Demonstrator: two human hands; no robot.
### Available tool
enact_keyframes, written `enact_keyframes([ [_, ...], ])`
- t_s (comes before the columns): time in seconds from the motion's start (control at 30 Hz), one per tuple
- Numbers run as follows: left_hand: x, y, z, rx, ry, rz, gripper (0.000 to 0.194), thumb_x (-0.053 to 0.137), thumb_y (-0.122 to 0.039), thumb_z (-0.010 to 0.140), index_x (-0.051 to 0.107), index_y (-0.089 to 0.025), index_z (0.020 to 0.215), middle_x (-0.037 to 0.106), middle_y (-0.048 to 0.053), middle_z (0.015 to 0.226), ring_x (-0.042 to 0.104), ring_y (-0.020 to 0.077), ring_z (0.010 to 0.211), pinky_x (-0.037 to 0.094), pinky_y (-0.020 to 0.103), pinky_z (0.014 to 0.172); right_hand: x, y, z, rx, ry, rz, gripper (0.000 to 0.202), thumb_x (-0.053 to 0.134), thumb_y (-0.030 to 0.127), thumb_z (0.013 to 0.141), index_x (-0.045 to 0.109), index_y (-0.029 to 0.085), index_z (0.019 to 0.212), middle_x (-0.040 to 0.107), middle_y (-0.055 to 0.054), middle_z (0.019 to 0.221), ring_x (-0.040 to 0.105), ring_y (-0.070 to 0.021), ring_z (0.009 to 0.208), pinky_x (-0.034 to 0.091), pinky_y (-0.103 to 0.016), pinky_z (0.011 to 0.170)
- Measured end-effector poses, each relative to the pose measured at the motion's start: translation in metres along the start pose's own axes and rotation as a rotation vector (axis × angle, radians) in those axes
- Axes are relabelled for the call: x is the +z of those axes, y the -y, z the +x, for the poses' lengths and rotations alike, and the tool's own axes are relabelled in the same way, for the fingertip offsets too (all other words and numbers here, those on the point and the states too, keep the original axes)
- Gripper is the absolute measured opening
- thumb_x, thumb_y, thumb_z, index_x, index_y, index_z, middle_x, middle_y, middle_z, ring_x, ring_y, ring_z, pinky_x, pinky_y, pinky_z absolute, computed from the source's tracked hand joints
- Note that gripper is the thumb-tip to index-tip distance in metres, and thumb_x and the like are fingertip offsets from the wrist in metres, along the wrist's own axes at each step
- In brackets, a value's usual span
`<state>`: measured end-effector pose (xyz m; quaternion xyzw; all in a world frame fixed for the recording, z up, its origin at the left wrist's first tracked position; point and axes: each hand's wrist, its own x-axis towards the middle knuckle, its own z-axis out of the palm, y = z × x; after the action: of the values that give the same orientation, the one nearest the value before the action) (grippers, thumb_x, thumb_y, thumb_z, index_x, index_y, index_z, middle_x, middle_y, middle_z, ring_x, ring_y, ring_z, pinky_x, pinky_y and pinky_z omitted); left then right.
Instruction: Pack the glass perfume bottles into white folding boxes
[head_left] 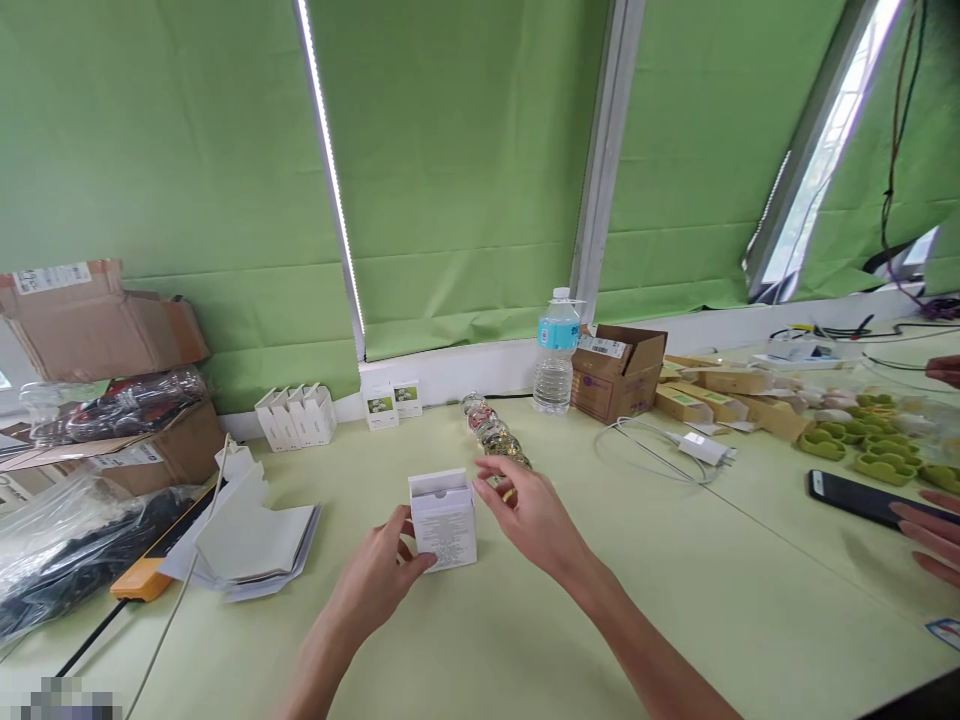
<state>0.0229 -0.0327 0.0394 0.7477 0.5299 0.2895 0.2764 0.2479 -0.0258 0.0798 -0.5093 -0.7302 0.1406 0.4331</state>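
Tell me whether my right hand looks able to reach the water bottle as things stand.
Probably yes: your right hand seems empty, with bare tabletop leading to the water bottle. The shiny row lies left of that path, and the brown box flanks only the bottle's right side.

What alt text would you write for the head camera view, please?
A person's left hand holds a small white cardboard box upright on a pale green table, the right hand beside its top. Behind stand a clear plastic bottle with a blue label and an open brown cardboard box, before green blinds.
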Motion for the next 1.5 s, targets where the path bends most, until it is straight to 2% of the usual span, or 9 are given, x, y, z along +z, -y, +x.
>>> enact_keyframes([
  [0.1, 0.001, 0.001, 0.001, 0.002, -0.026, 0.044, 0.024, 0.055, -0.032, 0.081, 0.054, -0.026, 0.105, 0.068, 0.002, 0.104, 0.062, 0.0148, 0.065, 0.044, 0.024, 0.056, 0.004, -0.009, -0.001, 0.076, 0.178, -0.128, 0.027, 0.047, 0.034, 0.090, 0.070, 0.021, 0.093, 0.073, -0.007, 0.081, 0.065, -0.0200, 0.067, 0.047, -0.030, 0.061],
  [0.2, 0.000, 0.001, 0.002, -0.017, -0.067, 0.122, 0.021, 0.053, -0.034, 0.083, 0.055, -0.026, 0.102, 0.069, 0.001, 0.097, 0.061, 0.0154, 0.063, 0.040, 0.024, 0.054, 0.010, -0.008, -0.006, 0.038, 0.301, -0.122, 0.025, 0.048, 0.031, 0.089, 0.070, 0.020, 0.089, 0.073, -0.008, 0.084, 0.066, -0.0212, 0.073, 0.045, -0.028, 0.062],
  [0.33, -0.002, 0.003, 0.003, -0.085, -0.137, 0.232, 0.021, 0.051, -0.037, 0.084, 0.054, -0.024, 0.100, 0.068, 0.002, 0.083, 0.063, 0.0183, 0.066, 0.039, 0.025, 0.055, 0.023, 0.003, -0.013, 0.009, 0.349, -0.015, 0.021, 0.050, 0.026, 0.087, 0.067, 0.022, 0.099, 0.071, -0.006, 0.095, 0.065, -0.0196, 0.073, 0.046, -0.028, 0.064],
  [0.5, -0.001, 0.012, 0.007, -0.107, -0.218, 0.271, 0.022, 0.047, -0.038, 0.086, 0.053, -0.024, 0.102, 0.067, 0.003, 0.087, 0.063, 0.0178, 0.066, 0.039, 0.025, 0.056, 0.037, 0.004, -0.020, 0.017, 0.389, 0.099, 0.043, 0.053, 0.022, 0.083, 0.051, 0.026, 0.126, 0.067, -0.005, 0.107, 0.064, -0.0174, 0.072, 0.048, -0.028, 0.068],
  [0.83, 0.010, 0.028, 0.015, -0.075, -0.308, 0.147, 0.036, 0.046, -0.035, 0.086, 0.041, -0.025, 0.120, 0.064, 0.005, 0.111, 0.061, 0.0157, 0.060, 0.041, 0.027, 0.056, 0.045, -0.008, -0.018, 0.034, 0.492, 0.148, 0.052, 0.055, 0.024, 0.083, 0.044, 0.021, 0.134, 0.068, -0.001, 0.083, 0.062, -0.0154, 0.067, 0.047, -0.025, 0.064],
  [1.0, 0.010, 0.031, 0.017, -0.078, -0.294, 0.116, 0.034, 0.048, -0.040, 0.084, 0.047, -0.021, 0.112, 0.066, 0.003, 0.085, 0.059, 0.0178, 0.057, 0.040, 0.027, 0.054, 0.041, -0.012, -0.012, 0.041, 0.361, 0.101, 0.051, 0.056, 0.029, 0.083, 0.048, 0.019, 0.132, 0.065, -0.011, 0.114, 0.065, -0.0169, 0.076, 0.050, -0.029, 0.073],
  [1.13, 0.009, 0.036, 0.022, -0.105, -0.310, 0.101, 0.037, 0.051, -0.047, 0.081, 0.051, -0.021, 0.107, 0.063, 0.001, 0.072, 0.057, 0.0196, 0.056, 0.039, 0.028, 0.055, 0.018, -0.022, 0.006, 0.073, 0.124, 0.034, 0.032, 0.051, 0.031, 0.087, 0.065, 0.017, 0.112, 0.070, -0.009, 0.102, 0.065, -0.0179, 0.075, 0.050, -0.029, 0.073],
  [1.27, 0.007, 0.044, 0.029, -0.146, -0.328, 0.064, 0.043, 0.055, -0.052, 0.076, 0.053, -0.021, 0.107, 0.063, 0.001, 0.073, 0.055, 0.0197, 0.057, 0.038, 0.028, 0.054, -0.010, -0.047, 0.022, 0.219, -0.132, -0.080, 0.029, 0.046, 0.028, 0.088, 0.064, 0.019, 0.109, 0.069, -0.007, 0.106, 0.063, -0.0189, 0.086, 0.049, -0.030, 0.078],
  [1.5, 0.003, 0.044, 0.033, -0.197, -0.398, 0.104, 0.067, 0.055, -0.060, 0.073, 0.047, -0.017, 0.123, 0.064, 0.009, 0.099, 0.056, 0.0199, 0.063, 0.040, 0.031, 0.058, -0.018, -0.099, 0.028, 0.325, -0.055, -0.132, 0.048, 0.060, 0.019, 0.075, 0.058, 0.016, 0.123, 0.064, -0.012, 0.116, 0.061, -0.0228, 0.096, 0.046, -0.030, 0.080],
])
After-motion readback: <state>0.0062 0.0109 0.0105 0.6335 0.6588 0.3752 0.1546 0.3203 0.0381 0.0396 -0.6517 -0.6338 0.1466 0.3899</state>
